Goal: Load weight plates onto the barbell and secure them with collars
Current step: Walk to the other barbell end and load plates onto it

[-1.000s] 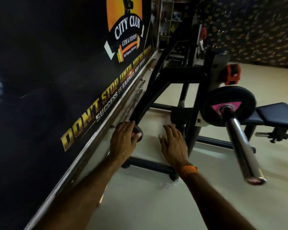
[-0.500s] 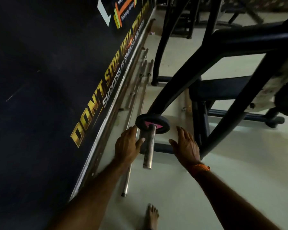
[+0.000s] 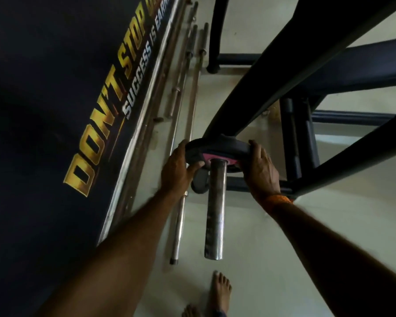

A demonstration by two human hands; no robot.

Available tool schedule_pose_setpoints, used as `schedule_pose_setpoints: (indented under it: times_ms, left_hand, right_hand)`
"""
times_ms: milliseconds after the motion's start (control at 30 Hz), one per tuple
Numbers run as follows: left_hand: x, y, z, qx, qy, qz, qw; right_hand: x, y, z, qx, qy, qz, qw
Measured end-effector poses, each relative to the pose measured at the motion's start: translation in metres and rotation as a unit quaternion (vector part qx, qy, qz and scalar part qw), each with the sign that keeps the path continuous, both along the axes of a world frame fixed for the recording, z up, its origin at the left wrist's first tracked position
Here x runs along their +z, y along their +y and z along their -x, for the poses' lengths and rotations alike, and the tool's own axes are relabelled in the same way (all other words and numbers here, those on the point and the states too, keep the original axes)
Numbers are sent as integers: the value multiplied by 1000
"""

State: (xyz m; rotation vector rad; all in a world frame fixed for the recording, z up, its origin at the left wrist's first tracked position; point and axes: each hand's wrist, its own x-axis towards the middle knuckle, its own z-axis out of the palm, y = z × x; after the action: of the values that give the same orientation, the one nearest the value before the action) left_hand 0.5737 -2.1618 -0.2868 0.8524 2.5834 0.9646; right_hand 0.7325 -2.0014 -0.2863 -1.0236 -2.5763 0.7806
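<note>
Banner (image 3: pixel 55 92) text cut off at top edge. Second foot (image 3: pixel 190 311) cropped at bottom. Plate (image 3: pixel 217 146) rim partly hidden under frame tube (image 3: pixel 272 72); grey object (image 3: pixel 200 183) below left hand (image 3: pixel 175 172) unclear.

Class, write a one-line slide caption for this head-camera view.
Both hands, left and right, grip a black weight plate seated on a steel peg beside spare bars on the floor.

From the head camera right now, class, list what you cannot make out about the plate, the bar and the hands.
- Weight plate: any number on it can't be read, as it is tilted edge-on and dim.
- Metal bar: the part past the plate is hidden by the plate.
- Left hand and right hand: palms and most fingertips are hidden behind the plate's rim.
- Collar: none can be made out.
- Black frame: cut off by the top edge.
</note>
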Motion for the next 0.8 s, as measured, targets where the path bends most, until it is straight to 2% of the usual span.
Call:
schedule_pose_setpoints:
  times_ms: [100, 233, 500, 800]
  left_hand:
    - [-13, 12, 3, 42, -2, -63, 997]
    - [-20, 20, 3, 59, -34, -100, 993]
    - [-29, -8, -19, 42, -14, -78, 996]
    - [-17, -101, -108, 34, -5, -43, 998]
  right_hand:
    - [-13, 3, 5, -14, 45, 14, 999]
    - [-19, 6, 3, 2, 51, 22, 998]
    - [-8, -8, -12, -3, 34, 38, 999]
    - [-13, -109, -101, -37, 24, 54, 998]
